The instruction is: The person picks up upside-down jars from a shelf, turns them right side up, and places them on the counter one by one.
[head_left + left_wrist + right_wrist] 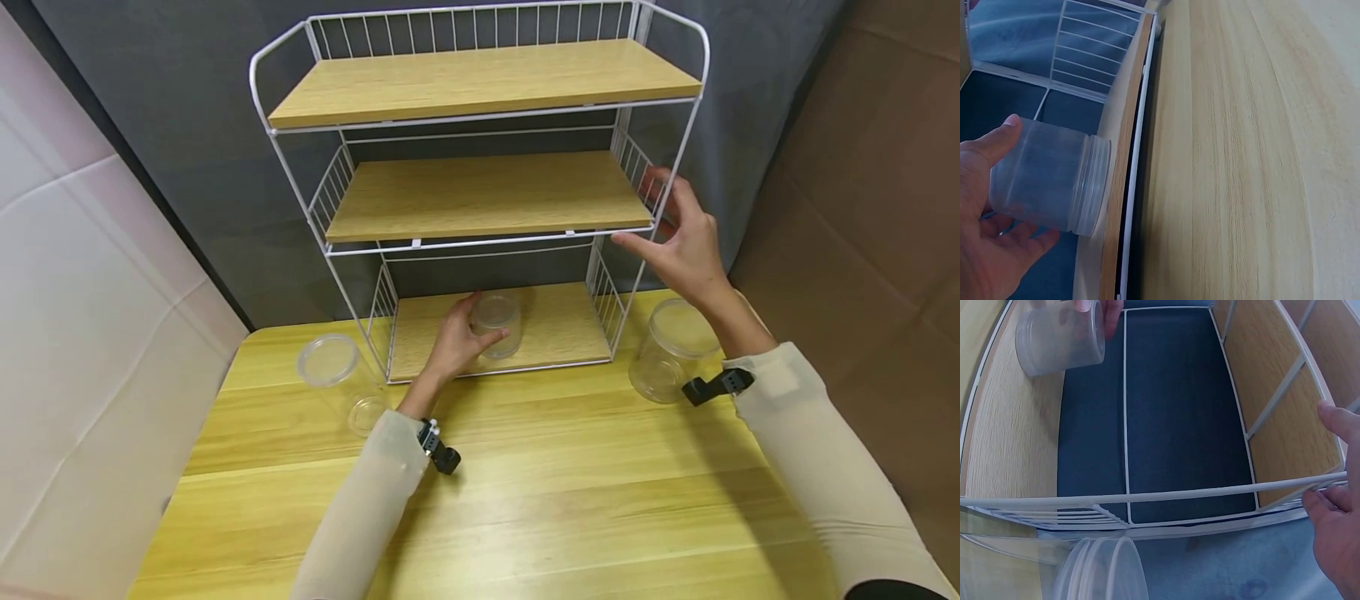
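Observation:
A small clear plastic jar (497, 323) stands on the bottom board of a white wire rack with wooden shelves (487, 193). My left hand (452, 340) holds this jar from its left side, thumb in front and fingers behind. The left wrist view shows the jar's ridged end (1089, 186) against the board. On the right side of the rack, my right hand (690, 250) grips the frame at middle-shelf height. Its thumb lies at the front rail and its fingers reach round the side wires, partly hidden by them in the head view.
A tall clear jar (333, 371) stands on the wooden table (525, 500) left of the rack. Another large clear jar (663, 358) stands to its right, below my right forearm. Dark cloth (187, 125) hangs behind; a brown panel (870, 208) borders the right.

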{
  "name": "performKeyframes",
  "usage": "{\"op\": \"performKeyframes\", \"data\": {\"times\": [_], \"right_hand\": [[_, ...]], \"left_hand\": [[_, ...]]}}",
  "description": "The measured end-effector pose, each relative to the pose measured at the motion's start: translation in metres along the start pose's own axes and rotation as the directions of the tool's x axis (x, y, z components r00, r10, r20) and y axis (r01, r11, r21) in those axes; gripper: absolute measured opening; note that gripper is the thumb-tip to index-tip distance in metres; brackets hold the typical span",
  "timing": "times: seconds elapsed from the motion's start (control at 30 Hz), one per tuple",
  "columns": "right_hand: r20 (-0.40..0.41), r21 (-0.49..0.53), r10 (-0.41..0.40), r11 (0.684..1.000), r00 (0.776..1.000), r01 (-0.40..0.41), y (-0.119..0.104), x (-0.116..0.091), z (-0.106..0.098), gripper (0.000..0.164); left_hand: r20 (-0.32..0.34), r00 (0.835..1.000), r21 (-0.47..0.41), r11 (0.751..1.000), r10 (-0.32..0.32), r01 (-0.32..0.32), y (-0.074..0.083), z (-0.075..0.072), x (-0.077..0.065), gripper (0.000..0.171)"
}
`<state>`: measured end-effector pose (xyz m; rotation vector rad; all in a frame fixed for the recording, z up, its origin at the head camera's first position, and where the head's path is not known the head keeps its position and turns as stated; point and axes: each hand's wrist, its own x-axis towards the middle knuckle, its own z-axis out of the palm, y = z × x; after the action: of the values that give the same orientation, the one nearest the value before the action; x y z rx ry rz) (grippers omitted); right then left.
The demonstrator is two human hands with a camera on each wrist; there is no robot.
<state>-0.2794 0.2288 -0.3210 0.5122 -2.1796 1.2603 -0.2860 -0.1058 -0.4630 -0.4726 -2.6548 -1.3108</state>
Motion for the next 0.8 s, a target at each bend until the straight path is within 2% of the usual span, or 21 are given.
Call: {"op": "performKeyframes", "data": {"times": [0.3, 0.4, 0.53, 0.67, 0.8], "right_hand": [[0.011, 0.019, 0.039, 0.999, 0.999, -0.039, -0.002, -0.001, 0.000, 0.092], [0.023, 0.018, 0.067, 0.998, 0.997, -0.067, -0.003, -0.002, 0.000, 0.094], [0.030, 0.009, 0.097, 0.995, 0.995, -0.097, -0.005, -0.006, 0.002, 0.098], [0.020, 0.001, 0.112, 0.994, 0.993, -0.112, -0.009, -0.013, 0.001, 0.098], [-0.024, 0.004, 0.107, 0.994, 0.994, -0.107, -0.013, -0.026, 0.005, 0.094]], "left_hand": [[-0.030, 0.999, -0.026, 1.000, -0.018, 0.018, 0.002, -0.008, -0.006, 0.085], [-0.046, 0.998, -0.100, 0.994, -0.042, 0.037, 0.004, -0.009, -0.007, 0.085], [-0.054, 0.995, -0.213, 0.975, -0.081, 0.068, 0.008, -0.012, -0.010, 0.083], [-0.046, 0.993, -0.234, 0.968, -0.106, 0.092, 0.014, -0.015, -0.014, 0.082], [-0.036, 0.990, -0.264, 0.957, -0.138, 0.124, 0.021, -0.019, -0.018, 0.083]]}}
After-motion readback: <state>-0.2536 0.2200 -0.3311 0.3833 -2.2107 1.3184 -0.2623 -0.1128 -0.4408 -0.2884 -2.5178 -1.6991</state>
